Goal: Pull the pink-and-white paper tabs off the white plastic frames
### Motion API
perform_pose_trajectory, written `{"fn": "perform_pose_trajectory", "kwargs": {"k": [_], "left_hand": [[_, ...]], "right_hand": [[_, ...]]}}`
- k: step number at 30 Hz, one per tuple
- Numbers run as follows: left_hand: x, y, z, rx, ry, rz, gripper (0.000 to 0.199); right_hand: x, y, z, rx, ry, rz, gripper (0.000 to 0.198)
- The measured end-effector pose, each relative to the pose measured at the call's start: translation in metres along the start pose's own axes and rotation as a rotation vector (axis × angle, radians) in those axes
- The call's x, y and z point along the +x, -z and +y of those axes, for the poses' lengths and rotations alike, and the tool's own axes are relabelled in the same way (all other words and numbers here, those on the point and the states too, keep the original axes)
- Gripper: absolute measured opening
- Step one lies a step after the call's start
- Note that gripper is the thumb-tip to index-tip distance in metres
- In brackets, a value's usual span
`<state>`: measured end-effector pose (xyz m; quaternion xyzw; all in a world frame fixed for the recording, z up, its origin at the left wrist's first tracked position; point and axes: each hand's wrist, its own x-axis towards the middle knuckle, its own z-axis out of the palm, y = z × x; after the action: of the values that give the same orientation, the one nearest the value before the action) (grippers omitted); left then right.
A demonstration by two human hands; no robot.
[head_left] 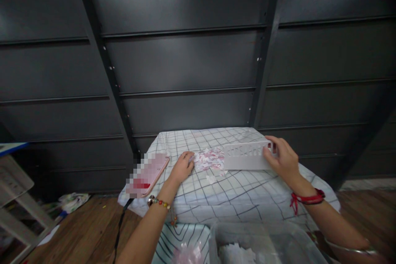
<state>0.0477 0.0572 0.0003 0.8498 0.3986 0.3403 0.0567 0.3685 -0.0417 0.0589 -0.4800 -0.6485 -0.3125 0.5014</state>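
Translucent plastic bin (213,241) at the near side of the table, holds white paper-like pieces (236,253), heaped toward its left; rest of contents unclear, bottom cut off by frame. Left of it, pale teal surface with dark stripes (177,231), crinkly pinkish plastic bag (187,253) on top; bag contents can't be made out.

Long white slotted box (247,161) lies lengthwise on the table, row of cutouts along its upper part; inside not readable. Loose white-and-pink paper pieces (210,159) piled right at its left end, a few strays on the near side.

Right hand (283,159) has the box's right end, thumb on near side, fingers round the far side. Left hand (182,167) half-curled, fingertips at pile's left edge; can't tell if any piece is pinched.

Edges: table under gridded cloth (188,140), back edge close to dark panelling (185,64). Phone (161,173) at left edge, cable (119,227) hanging off. Cloth shows between phone and left hand, behind the box, and in a band along the near edge.
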Motion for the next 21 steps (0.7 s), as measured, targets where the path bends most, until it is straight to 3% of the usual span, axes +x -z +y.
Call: {"fn": "perform_pose_trajectory", "kwargs": {"k": [6, 14, 21], "left_hand": [[0.001, 0.000, 0.000, 0.004, 0.016, -0.008, 0.035], [0.000, 0.000, 0.000, 0.001, -0.001, -0.018, 0.035], [-0.001, -0.003, -0.003, -0.016, -0.022, 0.019, 0.033]], "right_hand": [[0.006, -0.006, -0.019, 0.036, 0.147, -0.067, 0.028], [0.010, -0.011, -0.036, 0.117, 0.187, -0.127, 0.029], [0.017, -0.007, -0.053, 0.143, 0.171, -0.025, 0.026]]}}
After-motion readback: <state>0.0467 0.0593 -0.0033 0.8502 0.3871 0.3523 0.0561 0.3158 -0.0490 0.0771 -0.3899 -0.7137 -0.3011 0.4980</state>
